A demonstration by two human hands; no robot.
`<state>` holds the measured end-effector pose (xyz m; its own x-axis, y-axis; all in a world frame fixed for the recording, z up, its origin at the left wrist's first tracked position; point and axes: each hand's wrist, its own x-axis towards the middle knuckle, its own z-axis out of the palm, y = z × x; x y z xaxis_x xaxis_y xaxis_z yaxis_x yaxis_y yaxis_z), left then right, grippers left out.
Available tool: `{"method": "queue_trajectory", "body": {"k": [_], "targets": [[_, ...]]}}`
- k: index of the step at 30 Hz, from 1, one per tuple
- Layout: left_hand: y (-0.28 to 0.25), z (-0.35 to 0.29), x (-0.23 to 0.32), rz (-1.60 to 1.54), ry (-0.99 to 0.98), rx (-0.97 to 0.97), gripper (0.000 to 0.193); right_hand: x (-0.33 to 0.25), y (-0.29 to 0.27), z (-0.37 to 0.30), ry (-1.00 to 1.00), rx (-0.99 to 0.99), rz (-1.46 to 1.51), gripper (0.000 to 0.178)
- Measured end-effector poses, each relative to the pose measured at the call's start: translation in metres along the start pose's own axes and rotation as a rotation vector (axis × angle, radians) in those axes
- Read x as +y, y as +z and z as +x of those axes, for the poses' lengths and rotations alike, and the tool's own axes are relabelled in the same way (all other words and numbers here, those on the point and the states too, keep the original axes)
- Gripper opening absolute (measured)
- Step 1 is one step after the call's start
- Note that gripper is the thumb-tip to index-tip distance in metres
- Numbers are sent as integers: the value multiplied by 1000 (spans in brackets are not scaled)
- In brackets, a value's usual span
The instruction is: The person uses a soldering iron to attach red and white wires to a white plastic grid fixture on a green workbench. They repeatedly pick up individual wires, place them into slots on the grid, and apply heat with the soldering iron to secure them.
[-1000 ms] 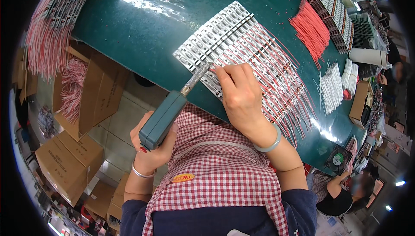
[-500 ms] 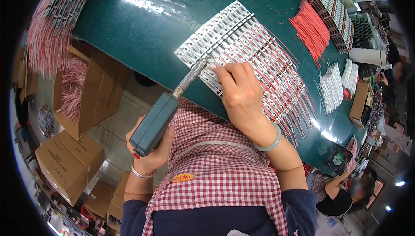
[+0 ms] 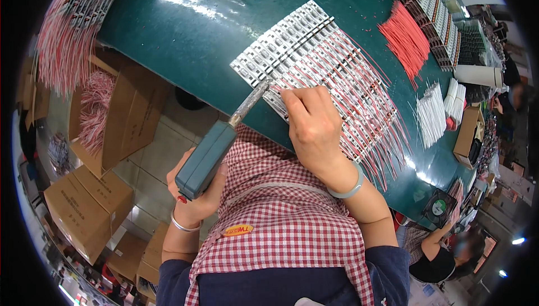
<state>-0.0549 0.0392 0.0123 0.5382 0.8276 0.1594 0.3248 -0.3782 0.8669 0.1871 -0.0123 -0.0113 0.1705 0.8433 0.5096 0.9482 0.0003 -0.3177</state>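
A dark green table [image 3: 185, 42] is covered with white strips [image 3: 292, 42] carrying red and white wires [image 3: 359, 98]. A teal-handled tool [image 3: 205, 160] is seen above a red-and-white checked apron [image 3: 286, 222]. Brown cardboard boxes [image 3: 84, 210] are stacked below.

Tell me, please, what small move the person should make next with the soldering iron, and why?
Probably ease the soldering iron tip slightly along the row of white strips to the next joint. The left hand holds the iron with its tip at the near edge of the strips, and the right hand pinches a wire right beside it.
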Motion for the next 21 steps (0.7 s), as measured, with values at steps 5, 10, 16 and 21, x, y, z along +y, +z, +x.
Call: {"method": "queue_trajectory", "body": {"k": [5,10,16,21], "targets": [[2,2,2,-28,-37,-17,23,-2,-1,1,4,-18,-4,18],[3,1,2,-57,-75,-6,21,-2,-1,1,-10,-33,-11,19],[1,1,3,5,-39,-28,23,-1,-1,0,-16,-37,-20,19],[0,-11,-6,-20,-68,45,27,-2,1,0,-13,-21,-33,14]]}}
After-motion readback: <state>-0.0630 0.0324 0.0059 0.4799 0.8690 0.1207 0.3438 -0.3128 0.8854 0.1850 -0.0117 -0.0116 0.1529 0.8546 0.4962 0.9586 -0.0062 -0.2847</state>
